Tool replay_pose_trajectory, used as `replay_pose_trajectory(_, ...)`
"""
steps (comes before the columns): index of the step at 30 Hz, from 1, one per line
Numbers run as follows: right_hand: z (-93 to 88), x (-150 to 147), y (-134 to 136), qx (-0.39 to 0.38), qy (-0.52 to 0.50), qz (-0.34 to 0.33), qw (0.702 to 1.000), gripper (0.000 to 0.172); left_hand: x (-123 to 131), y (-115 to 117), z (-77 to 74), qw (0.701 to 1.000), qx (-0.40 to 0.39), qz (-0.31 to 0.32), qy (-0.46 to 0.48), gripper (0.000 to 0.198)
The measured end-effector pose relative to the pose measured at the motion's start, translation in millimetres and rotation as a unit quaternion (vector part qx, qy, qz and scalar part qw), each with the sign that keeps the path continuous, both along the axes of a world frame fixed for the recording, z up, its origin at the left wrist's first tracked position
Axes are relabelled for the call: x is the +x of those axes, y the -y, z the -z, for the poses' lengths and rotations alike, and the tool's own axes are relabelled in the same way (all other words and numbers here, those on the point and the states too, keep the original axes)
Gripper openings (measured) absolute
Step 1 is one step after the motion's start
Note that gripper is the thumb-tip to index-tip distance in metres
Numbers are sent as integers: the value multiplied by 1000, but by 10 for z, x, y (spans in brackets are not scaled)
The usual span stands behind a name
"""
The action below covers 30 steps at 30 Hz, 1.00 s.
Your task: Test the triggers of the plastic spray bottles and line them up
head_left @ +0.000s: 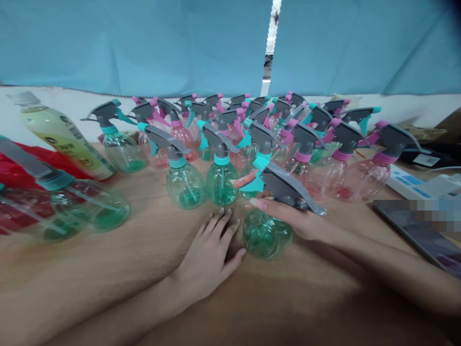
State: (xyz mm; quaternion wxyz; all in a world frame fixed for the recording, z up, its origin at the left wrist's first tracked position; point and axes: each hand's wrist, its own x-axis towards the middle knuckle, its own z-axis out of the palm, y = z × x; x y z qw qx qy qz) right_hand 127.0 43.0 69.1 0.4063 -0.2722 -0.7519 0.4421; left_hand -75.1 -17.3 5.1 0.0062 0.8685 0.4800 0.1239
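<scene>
Green clear plastic, round in the body, with a grey trigger head and a teal nozzle: this spray bottle [267, 235] is at the middle of the light brown wooden table [118, 269], tilted toward the camera. The right hand [302, 222] grips it at the neck, under the trigger, with the fingers curled around. I cannot tell if its bottom touches the table.

The left hand [211, 254] lies open and flat on the wood, palm down, its thumb just beside the body of the bottle but not holding it.

Directly behind stands a dense crowd of similar bottles, the green ones [221, 180] nearest and the pink ones [342, 178] to the right, many touching each other. I think this is the main risk: the held bottle is near the front row, so a wide swing of its long trigger could knock one over, and the others could fall with it. The grip is only at the neck, so the smooth body could also swing or slip.

On the left another green bottle [90, 206] lies on its side near a red plastic bag [21, 168]. On the right a dark flat tablet [421, 235] lies near the forearm, and a careless elbow could push it.
</scene>
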Motion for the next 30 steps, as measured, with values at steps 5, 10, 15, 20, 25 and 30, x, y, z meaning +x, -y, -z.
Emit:
replay_pose_trajectory(5,-11,3,-2,-15,-9,-11,1000,28,7,9,-3,1000,-2,-7,-4,51)
replay_pose_trajectory(10,-73,4,11,-23,-3,-22,999,21,6,13,13,1000,7,-3,12,49)
replay_pose_trajectory(15,-91,6,12,0,0,-16,1000,11,5,7,8,1000,1,-6,13,50)
replay_pose_trajectory(20,-38,20,-15,13,-3,-6,1000,13,0,7,13,1000,3,-11,5,51)
replay_pose_trajectory(25,-47,34,-16,6,-4,-19,1000,15,-13,4,25,1000,8,-11,-9,50)
replay_pose_trajectory(30,-99,14,0,9,0,-26,1000,9,-13,-4,2,1000,11,-10,-8,49)
